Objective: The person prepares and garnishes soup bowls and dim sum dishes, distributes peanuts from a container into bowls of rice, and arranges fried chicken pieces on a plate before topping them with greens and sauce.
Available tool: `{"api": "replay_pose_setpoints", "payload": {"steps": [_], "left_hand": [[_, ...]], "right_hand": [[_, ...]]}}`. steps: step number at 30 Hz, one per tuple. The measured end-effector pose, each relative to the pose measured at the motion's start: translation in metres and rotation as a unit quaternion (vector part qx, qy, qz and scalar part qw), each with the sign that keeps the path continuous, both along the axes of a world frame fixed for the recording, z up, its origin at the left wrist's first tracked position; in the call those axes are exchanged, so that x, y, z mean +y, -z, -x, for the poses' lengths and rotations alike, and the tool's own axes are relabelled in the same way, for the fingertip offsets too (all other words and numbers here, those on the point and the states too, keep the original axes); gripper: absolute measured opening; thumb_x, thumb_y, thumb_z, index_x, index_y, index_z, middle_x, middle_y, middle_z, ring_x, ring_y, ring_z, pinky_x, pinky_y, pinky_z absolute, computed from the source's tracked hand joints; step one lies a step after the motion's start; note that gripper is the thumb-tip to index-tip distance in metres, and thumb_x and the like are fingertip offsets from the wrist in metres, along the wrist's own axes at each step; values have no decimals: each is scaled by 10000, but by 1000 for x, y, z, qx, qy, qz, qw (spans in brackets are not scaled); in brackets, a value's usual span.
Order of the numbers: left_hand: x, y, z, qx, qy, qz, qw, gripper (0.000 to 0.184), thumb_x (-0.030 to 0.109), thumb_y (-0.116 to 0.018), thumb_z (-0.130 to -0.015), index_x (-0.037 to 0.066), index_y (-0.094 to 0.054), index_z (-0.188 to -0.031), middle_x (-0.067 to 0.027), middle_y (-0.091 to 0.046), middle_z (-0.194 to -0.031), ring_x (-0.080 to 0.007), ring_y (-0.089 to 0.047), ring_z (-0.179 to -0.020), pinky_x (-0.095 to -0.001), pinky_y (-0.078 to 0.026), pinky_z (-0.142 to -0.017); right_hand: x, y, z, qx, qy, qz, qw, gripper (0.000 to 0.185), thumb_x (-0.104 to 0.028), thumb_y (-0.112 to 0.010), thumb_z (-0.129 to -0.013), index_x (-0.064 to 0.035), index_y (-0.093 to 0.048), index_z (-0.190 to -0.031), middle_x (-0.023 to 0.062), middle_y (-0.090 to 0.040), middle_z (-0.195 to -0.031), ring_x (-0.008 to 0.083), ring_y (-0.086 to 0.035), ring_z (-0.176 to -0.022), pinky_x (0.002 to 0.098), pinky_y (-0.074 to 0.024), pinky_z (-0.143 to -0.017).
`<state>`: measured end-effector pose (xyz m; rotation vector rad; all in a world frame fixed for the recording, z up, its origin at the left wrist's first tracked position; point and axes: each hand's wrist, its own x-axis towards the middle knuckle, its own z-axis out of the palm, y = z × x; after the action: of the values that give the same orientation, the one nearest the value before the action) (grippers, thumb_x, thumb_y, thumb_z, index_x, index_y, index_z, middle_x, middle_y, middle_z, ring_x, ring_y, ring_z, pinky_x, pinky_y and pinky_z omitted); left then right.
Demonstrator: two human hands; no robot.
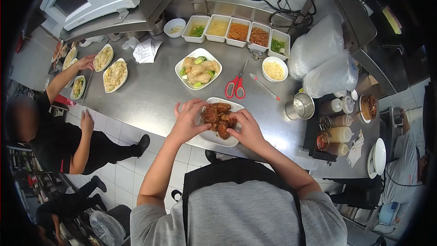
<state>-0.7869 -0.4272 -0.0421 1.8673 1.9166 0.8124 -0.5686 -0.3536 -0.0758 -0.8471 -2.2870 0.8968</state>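
Browned fried meat pieces [219, 117] lie on a white oval plate [230, 141] near the counter's front edge. My left hand [190, 119] touches the pieces from the left, its fingers spread and thumb on the meat. From the right, my right hand [246, 130] has its fingers and thumb on the pieces. Beyond the plate are red-handled scissors [235, 88], blades slightly apart, and a red-capped pen [265, 86]. A square white bowl [199, 86] holds pale food with green vegetables. To the right stands a small bowl of chopped pale food [274, 69].
Several topping containers [237, 32] line the counter's back. Plastic bags [325, 59], a metal cup [300, 106] and sauce bottles [340, 135] stand right. At left, a co-worker's hand [85, 62] touches an oval dish [103, 58]; another rice dish [115, 76] sits beside it.
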Motion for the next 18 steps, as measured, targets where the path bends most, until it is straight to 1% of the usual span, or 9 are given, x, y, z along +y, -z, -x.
{"api": "replay_pose_setpoints", "payload": {"steps": [1,3,6,8,10,11,13,16,18], "left_hand": [[-3,3,2,7,-51,10,999,532,248,-780,-612,155,-596,-1102,-16,-594,-1097,-212,-465,-1163,-548,-117,-1039],[-4,11,3,8,-38,31,999,534,271,-782,-606,149,-604,-1095,-26,-599,-1073,-218,-475,-1140,-547,-134,-1029],[-2,12,6,10,-21,50,998,533,292,-781,-603,145,-614,-1087,-34,-603,-1056,-219,-492,-1112,-546,-145,-1023],[2,8,9,13,-15,46,999,527,291,-779,-605,146,-617,-1085,-32,-603,-1063,-214,-499,-1107,-546,-139,-1027],[6,5,14,-59,5,45,997,543,281,-779,-603,147,-616,-1103,-34,-598,-1092,-212,-475,-1145,-547,-118,-1036],[8,8,14,-58,8,46,997,543,281,-779,-603,147,-616,-1103,-34,-598,-1092,-212,-475,-1145,-547,-118,-1036],[11,13,9,-21,62,68,996,542,272,-769,-620,153,-614,-1126,-23,-583,-1128,-212,-430,-1197,-556,-95,-1041],[11,6,6,-27,73,61,995,518,273,-751,-660,158,-609,-1145,-8,-570,-1142,-218,-392,-1226,-563,-82,-1037],[14,6,10,-55,66,48,995,492,249,-742,-680,168,-608,-1146,2,-559,-1156,-217,-391,-1228,-554,-89,-1043]], "right_hand": [[1,0,-2,1,2,1,1000,380,-149,-732,-675,-67,-560,-1003,104,-505,-977,289,-537,-908,383,-452,-767],[2,1,-6,-22,14,47,999,415,-119,-737,-684,-35,-559,-1049,118,-507,-1030,285,-562,-935,349,-478,-817],[2,8,-7,-28,1,20,999,422,-120,-731,-694,-34,-555,-1067,115,-505,-1043,275,-555,-961,343,-478,-817],[2,5,-7,-30,0,32,999,422,-120,-729,-696,-34,-555,-1071,115,-504,-1047,276,-552,-967,342,-476,-822],[4,4,-8,-32,1,44,998,423,-120,-727,-697,-34,-555,-1074,114,-503,-1052,277,-549,-972,342,-474,-827],[3,4,-8,-34,-3,44,998,416,-121,-725,-699,-39,-558,-1071,113,-505,-1050,277,-546,-977,340,-471,-829],[0,4,-11,-37,-3,46,998,410,-122,-724,-701,-43,-560,-1068,112,-507,-1049,276,-543,-982,339,-468,-831],[1,0,-15,-36,-10,31,999,402,-122,-720,-704,-55,-565,-1068,110,-510,-1045,271,-534,-1002,335,-465,-830],[-1,-2,-20,-12,-5,76,997,403,-128,-719,-693,-63,-564,-1059,120,-510,-1038,299,-507,-1009,358,-435,-860]]}}
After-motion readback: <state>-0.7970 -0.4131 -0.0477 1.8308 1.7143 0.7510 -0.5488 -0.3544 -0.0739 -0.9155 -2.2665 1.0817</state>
